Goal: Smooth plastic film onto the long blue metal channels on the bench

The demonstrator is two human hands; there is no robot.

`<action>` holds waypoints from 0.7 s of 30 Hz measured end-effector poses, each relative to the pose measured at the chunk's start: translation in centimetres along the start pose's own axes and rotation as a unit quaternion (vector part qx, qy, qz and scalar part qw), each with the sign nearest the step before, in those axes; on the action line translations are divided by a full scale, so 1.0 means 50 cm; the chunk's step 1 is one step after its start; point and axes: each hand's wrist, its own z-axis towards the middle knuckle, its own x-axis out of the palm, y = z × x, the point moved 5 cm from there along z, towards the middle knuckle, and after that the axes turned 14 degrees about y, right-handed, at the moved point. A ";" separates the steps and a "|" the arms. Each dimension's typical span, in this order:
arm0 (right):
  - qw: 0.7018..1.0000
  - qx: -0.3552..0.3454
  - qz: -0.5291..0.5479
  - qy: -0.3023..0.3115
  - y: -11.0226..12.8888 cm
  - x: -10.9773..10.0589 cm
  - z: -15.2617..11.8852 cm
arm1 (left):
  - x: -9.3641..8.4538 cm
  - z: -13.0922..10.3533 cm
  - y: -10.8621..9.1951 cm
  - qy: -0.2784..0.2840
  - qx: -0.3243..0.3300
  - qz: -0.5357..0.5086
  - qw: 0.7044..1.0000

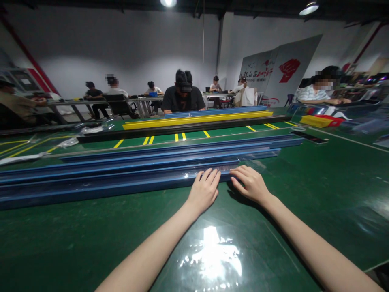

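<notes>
A long blue plastic channel lies on the green table from the left edge to the middle, clear shiny film along its inside. Near its right end, my left hand has its fingers hooked over the near rim, the thumb on my side. My right hand is at the channel's very end, fingers above and thumb below, closed around the tip. A small gap separates the hands. The undersides of my fingers are hidden.
More blue channels lie just behind. Farther back are a black strip and a yellow strip, with a person seated beyond. A phone and a yellow tray sit to the right.
</notes>
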 end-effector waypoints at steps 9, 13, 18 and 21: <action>0.997 0.056 -0.042 -0.037 -0.034 -0.014 -0.010 | -0.005 0.000 0.003 -0.001 -0.006 -0.033 0.999; 0.991 0.097 -0.068 -0.059 -0.052 -0.018 -0.017 | -0.007 -0.002 0.013 -0.014 -0.053 -0.028 0.998; 0.988 0.117 -0.081 -0.053 -0.057 -0.011 -0.018 | -0.004 -0.005 0.019 -0.030 -0.091 -0.014 0.995; 0.990 0.108 -0.074 -0.045 -0.050 -0.010 -0.016 | -0.001 -0.005 0.019 -0.045 -0.089 -0.008 0.995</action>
